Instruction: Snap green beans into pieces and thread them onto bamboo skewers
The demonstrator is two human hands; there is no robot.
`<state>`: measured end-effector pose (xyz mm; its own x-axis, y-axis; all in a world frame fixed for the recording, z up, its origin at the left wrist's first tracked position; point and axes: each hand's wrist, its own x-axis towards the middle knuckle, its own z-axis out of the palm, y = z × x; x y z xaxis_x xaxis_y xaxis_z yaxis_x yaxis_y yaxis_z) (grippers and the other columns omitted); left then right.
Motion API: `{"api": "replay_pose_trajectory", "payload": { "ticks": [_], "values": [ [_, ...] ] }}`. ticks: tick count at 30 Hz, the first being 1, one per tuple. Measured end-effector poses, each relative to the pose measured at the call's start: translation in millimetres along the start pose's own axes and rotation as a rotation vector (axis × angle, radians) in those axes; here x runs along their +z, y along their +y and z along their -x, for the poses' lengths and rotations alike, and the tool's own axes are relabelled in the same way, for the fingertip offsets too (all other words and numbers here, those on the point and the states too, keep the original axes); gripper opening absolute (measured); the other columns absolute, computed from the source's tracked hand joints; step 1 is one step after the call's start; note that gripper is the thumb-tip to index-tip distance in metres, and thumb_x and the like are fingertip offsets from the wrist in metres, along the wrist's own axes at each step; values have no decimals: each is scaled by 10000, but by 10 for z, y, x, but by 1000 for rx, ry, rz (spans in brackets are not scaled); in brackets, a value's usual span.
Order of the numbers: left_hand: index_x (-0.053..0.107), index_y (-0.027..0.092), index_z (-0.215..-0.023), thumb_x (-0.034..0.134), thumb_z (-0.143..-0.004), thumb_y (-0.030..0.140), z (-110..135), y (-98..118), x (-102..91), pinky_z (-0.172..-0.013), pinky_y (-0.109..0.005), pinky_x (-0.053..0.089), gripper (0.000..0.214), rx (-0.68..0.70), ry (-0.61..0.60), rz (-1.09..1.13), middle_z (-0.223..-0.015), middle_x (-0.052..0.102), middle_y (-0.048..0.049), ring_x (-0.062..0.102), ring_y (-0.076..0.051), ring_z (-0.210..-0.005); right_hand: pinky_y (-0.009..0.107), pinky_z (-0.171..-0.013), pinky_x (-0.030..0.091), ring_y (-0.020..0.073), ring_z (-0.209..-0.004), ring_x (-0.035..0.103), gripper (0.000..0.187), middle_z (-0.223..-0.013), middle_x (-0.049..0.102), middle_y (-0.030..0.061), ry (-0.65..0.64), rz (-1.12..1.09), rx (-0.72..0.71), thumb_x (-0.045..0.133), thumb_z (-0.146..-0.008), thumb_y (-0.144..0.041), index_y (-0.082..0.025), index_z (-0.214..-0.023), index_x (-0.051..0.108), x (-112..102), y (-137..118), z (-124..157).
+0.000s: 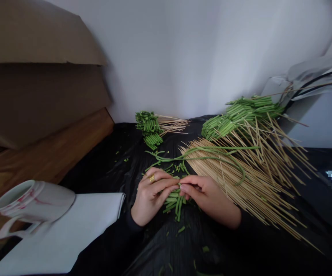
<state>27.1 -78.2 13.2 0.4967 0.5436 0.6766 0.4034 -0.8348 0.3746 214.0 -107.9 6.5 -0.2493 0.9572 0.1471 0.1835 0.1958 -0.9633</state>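
Note:
My left hand (154,189), with gold rings on a finger, and my right hand (208,195) meet fingertip to fingertip at the middle. Both are closed in a pinch on a small green stem piece (179,184), mostly hidden by the fingers. Right under them lies a loose heap of cut green stem pieces (178,209). Just beyond, long uncut green stems (217,149), like garlic scapes or long beans, curve across a spread pile of bare bamboo skewers (240,184) by my right hand. Whether a skewer is in my fingers is hidden.
Skewered green stems lie in a small stack (150,126) at the back and a larger stack (240,115) at back right. On the left, a white mug (50,201) stands on a white folded sheet (82,226). Black plastic (151,245) covers the work surface; a cardboard box (39,92) stands behind.

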Motion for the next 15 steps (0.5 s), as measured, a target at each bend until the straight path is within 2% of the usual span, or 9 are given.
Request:
{"api": "replay_pose_trajectory", "payload": {
  "ticks": [5, 9, 12, 14, 15],
  "values": [
    [676, 181, -862, 681, -803, 114, 30, 57, 12, -770, -315, 461, 90, -10, 23, -83, -809, 662, -34, 550, -173, -831, 254, -613, 483, 116, -616, 596, 119, -731, 669, -3, -33, -161, 78, 529, -869, -235, -177, -877, 633, 30, -15, 13],
    [637, 169, -871, 639, -826, 98, 38, 118, 7, -778, -324, 447, 85, 27, -36, -100, -847, 649, -49, 537, -176, -840, 246, -603, 475, 113, -609, 594, 115, -679, 636, -20, 14, -224, 89, 539, -866, -273, -178, -847, 603, 32, -48, 26],
    [630, 170, -860, 614, -844, 112, 26, 196, 6, -765, -327, 440, 62, 75, -148, -41, -834, 648, -51, 545, -181, -828, 240, -588, 463, 112, -602, 581, 143, -667, 625, -22, 129, -174, 62, 540, -873, -307, -182, -846, 605, -48, -79, 7],
    [633, 170, -806, 621, -852, 171, 21, 261, 20, -731, -324, 437, 47, 138, -270, -3, -780, 645, -46, 557, -181, -787, 242, -589, 462, 113, -603, 575, 165, -693, 644, -10, 211, -146, 49, 550, -871, -331, -179, -861, 610, -141, -94, -21],
    [631, 169, -760, 628, -853, 216, 21, 292, 31, -712, -322, 435, 104, 175, -328, 14, -753, 645, -43, 560, -178, -756, 243, -592, 461, 115, -606, 573, 174, -703, 649, -5, 234, -136, 44, 554, -871, -341, -177, -865, 613, -191, -99, -36]
  ]
}}
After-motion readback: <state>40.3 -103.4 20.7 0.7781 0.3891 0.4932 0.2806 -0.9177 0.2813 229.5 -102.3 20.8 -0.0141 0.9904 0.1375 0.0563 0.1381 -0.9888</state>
